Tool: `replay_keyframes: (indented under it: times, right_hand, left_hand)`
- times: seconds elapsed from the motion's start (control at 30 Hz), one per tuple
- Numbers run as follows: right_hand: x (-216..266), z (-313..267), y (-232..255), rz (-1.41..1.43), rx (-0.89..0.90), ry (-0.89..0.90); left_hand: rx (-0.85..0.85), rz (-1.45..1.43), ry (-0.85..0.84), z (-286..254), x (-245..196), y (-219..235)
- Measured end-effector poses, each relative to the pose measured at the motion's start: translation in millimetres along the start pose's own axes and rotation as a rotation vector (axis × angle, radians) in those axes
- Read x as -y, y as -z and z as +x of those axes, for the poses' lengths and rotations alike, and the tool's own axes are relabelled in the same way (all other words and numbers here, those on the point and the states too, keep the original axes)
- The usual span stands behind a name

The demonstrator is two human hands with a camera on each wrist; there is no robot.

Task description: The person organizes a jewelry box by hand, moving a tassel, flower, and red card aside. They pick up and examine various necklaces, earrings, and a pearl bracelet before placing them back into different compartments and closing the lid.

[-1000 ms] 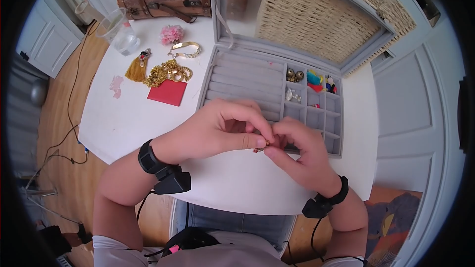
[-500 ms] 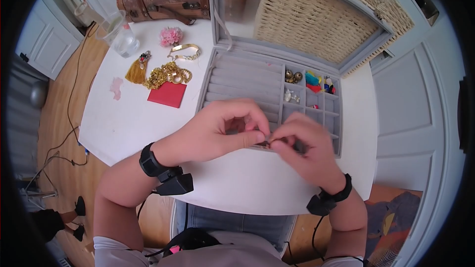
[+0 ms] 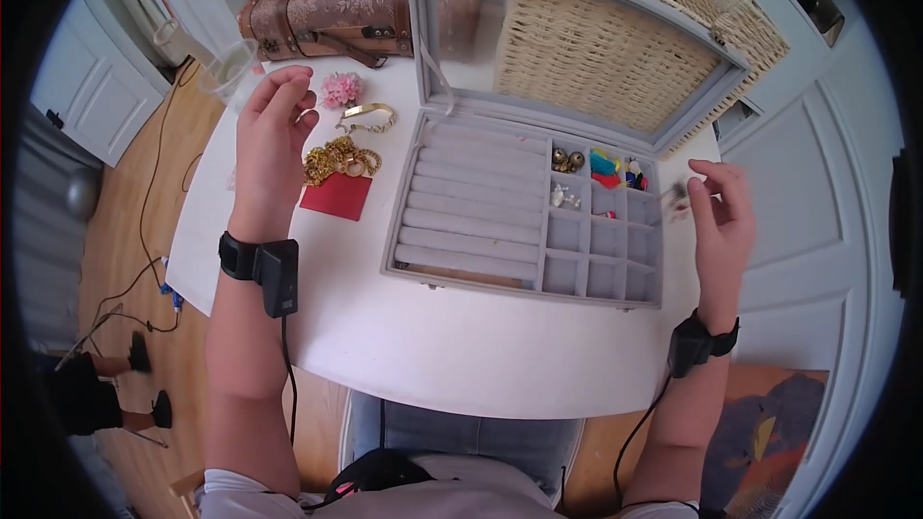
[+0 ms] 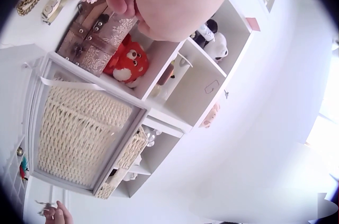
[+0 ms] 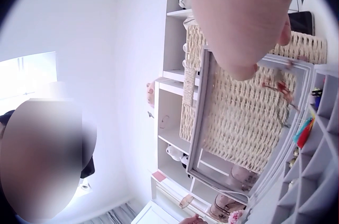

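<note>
My left hand (image 3: 273,149) is raised over the table's left side, between the plastic cup and the pink flower (image 3: 341,89). Its fingers are loosely curled, with nothing visible in them. At the right, beyond the box's edge, my right hand (image 3: 725,231) pinches a small dangling piece of jewellery (image 3: 677,196), blurred in the head view. Reddish parts of that jewellery (image 5: 284,90) show in the right wrist view. The grey jewellery box (image 3: 527,285) stands with its lid up. Beads, a colourful feathery piece (image 3: 604,165) and clear pieces lie in its small compartments.
Left of the box are gold chains (image 3: 332,161), a gold bracelet (image 3: 369,119) and a red card (image 3: 336,196). A clear cup (image 3: 229,72) stands at the back left. A brown case (image 3: 332,10) and a wicker basket (image 3: 611,48) are behind.
My hands have parted from in front of the box: the left moved up and left, the right moved right with the small piece. The box's front compartments are uncovered.
</note>
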State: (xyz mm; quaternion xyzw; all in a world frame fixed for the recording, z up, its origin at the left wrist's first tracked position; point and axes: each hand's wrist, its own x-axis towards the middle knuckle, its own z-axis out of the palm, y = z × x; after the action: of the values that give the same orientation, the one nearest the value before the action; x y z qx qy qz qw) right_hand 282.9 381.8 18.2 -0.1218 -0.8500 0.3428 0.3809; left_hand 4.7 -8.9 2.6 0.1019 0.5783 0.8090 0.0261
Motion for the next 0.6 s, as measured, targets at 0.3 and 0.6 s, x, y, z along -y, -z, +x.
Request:
replay_keyframes:
  times: [0.3, 0.6]
  right_hand:
    - [-0.9, -2.9, -9.6, -0.029, 0.133, -0.041]
    - [6.8, -8.8, -12.1, -0.21, 0.512, -0.067]
  left_hand:
    - [0.034, 0.109, 0.018, 2.1, 1.6, 6.8]
    - [0.093, 0.16, 0.075, -6.4, -1.7, -8.0]
